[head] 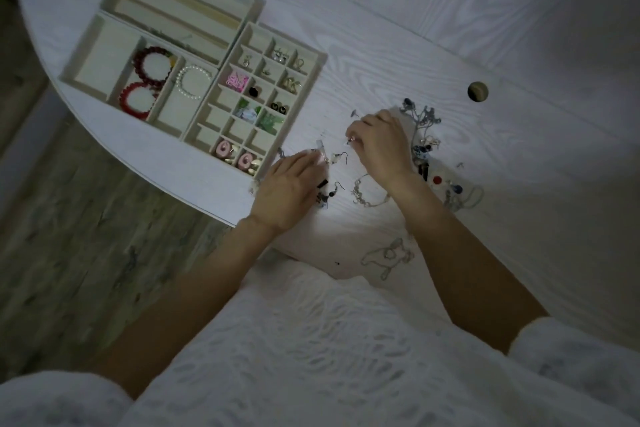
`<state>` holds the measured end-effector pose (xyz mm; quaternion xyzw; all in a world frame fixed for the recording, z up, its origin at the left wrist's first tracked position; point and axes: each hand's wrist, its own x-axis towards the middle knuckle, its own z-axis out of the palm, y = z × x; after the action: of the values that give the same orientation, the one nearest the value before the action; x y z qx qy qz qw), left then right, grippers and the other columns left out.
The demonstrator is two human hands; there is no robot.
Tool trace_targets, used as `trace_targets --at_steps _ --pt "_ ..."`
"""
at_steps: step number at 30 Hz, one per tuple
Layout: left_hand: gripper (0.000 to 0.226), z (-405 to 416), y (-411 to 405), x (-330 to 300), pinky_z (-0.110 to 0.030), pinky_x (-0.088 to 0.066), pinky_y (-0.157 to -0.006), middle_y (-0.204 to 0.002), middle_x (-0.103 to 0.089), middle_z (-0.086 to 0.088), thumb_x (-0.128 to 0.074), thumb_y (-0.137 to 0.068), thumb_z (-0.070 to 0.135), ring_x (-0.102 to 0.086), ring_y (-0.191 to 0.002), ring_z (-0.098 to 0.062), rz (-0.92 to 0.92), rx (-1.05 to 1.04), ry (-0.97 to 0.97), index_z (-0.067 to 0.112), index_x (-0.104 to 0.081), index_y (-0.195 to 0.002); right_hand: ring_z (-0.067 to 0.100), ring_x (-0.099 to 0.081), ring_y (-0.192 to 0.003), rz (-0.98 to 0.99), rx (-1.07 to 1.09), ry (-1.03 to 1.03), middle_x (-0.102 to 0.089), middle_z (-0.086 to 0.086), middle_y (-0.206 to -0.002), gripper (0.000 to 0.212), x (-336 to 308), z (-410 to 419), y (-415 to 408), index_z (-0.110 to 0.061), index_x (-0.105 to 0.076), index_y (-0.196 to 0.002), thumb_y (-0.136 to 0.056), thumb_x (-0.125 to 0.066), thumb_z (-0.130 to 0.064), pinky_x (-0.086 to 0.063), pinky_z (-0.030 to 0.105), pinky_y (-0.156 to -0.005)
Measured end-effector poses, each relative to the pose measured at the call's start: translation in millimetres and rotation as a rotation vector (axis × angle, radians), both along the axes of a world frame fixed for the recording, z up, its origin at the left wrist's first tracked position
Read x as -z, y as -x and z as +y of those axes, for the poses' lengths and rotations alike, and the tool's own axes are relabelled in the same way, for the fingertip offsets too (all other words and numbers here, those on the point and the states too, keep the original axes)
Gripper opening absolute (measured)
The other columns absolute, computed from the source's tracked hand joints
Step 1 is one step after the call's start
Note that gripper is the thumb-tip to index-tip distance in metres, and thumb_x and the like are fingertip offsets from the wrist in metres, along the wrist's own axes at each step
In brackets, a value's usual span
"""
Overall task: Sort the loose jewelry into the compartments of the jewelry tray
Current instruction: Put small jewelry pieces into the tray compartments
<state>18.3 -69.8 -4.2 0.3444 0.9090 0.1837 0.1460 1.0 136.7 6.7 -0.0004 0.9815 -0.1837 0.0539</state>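
white wood-grain table (398, 45) carries the cream jewelry tray (313, 78), its small compartments partly filled with earrings. the loose jewelry (424, 146) lies in a heap to its right. the right hand (381, 144) pinches a small silver piece; the left hand (289, 189) rests flat, fingers straight, over earrings beside the tray.

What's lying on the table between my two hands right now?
In the head view, a small hook earring lies on the white table between the left hand and right hand.
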Motion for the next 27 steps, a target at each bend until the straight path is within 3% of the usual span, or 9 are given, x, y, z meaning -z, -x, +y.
trace_targets --at_steps 6,8,11,15,18,22,27 --pt "0.039 4 11 -8 -0.039 -0.046 -0.090 -0.116 -0.065 -0.011 -0.046 -0.087 0.024 -0.058 -0.103 -0.033 -0.050 -0.136 -0.075 0.006 -0.065 -0.115 0.022 -0.050 -0.093 -0.037 0.039 0.055 -0.063 0.005 -0.090 0.016 -4 10 2 -0.010 -0.062 -0.088 -0.084 -0.069 -0.023 -0.039 0.030 -0.083" --pt "0.034 4 16 -12 -0.034 -0.048 -0.082 -0.103 -0.068 -0.011 -0.043 -0.086 0.019 -0.061 -0.092 -0.031 -0.038 -0.183 -0.159 0.006 -0.068 -0.106 0.017 -0.056 -0.082 -0.043 0.126 0.160 -0.065 0.005 -0.085 0.012 -9 11 3 -0.009 -0.063 -0.086 -0.083 -0.070 -0.018 -0.045 0.029 -0.074" --pt "0.020 -6 32 -25 -0.025 -0.045 -0.070 -0.094 -0.069 -0.009 -0.057 -0.084 0.005 -0.062 -0.081 -0.025 0.033 -0.341 -0.264 0.007 -0.070 -0.099 0.015 -0.065 -0.075 -0.023 0.213 0.313 -0.071 0.004 -0.084 0.011 -18 10 6 -0.011 -0.070 -0.091 -0.083 -0.071 -0.018 -0.053 0.027 -0.071" --pt "0.021 -37 64 -33 -0.026 -0.044 -0.074 -0.100 -0.069 -0.005 -0.055 -0.089 0.013 -0.060 -0.089 -0.022 0.126 -0.567 -0.332 0.013 -0.069 -0.105 0.009 -0.064 -0.081 0.011 0.192 0.398 -0.072 0.004 -0.096 0.019 -34 5 19 -0.008 -0.072 -0.104 -0.087 -0.065 -0.014 -0.043 0.006 -0.074" --pt "0.024 -70 93 -22 -0.030 -0.043 -0.079 -0.104 -0.067 -0.004 -0.054 -0.089 0.019 -0.056 -0.093 -0.024 0.120 -0.754 -0.342 0.017 -0.068 -0.109 0.004 -0.059 -0.081 -0.049 0.163 0.380 -0.070 0.001 -0.098 0.021 -45 -9 42 -0.011 -0.069 -0.110 -0.091 -0.060 -0.013 -0.039 0.001 -0.071" --pt "0.026 -96 120 -7 -0.036 -0.041 -0.088 -0.109 -0.066 -0.006 -0.060 -0.087 0.024 -0.054 -0.101 -0.028 0.129 -0.858 -0.244 0.018 -0.066 -0.112 0.008 -0.063 -0.078 -0.028 0.154 0.400 -0.070 -0.002 -0.088 0.010 -49 -42 76 -0.014 -0.067 -0.097 -0.088 -0.065 -0.015 -0.048 0.016 -0.070" --pt "0.024 -101 122 3 -0.037 -0.046 -0.080 -0.096 -0.067 -0.008 -0.063 -0.088 0.030 -0.058 -0.090 -0.027 0.139 -0.796 -0.232 0.015 -0.069 -0.105 0.012 -0.056 -0.079 0.037 0.104 0.300 -0.066 -0.002 -0.087 0.005 -24 -75 95 -0.017 -0.072 -0.086 -0.081 -0.072 -0.019 -0.045 0.027 -0.079"
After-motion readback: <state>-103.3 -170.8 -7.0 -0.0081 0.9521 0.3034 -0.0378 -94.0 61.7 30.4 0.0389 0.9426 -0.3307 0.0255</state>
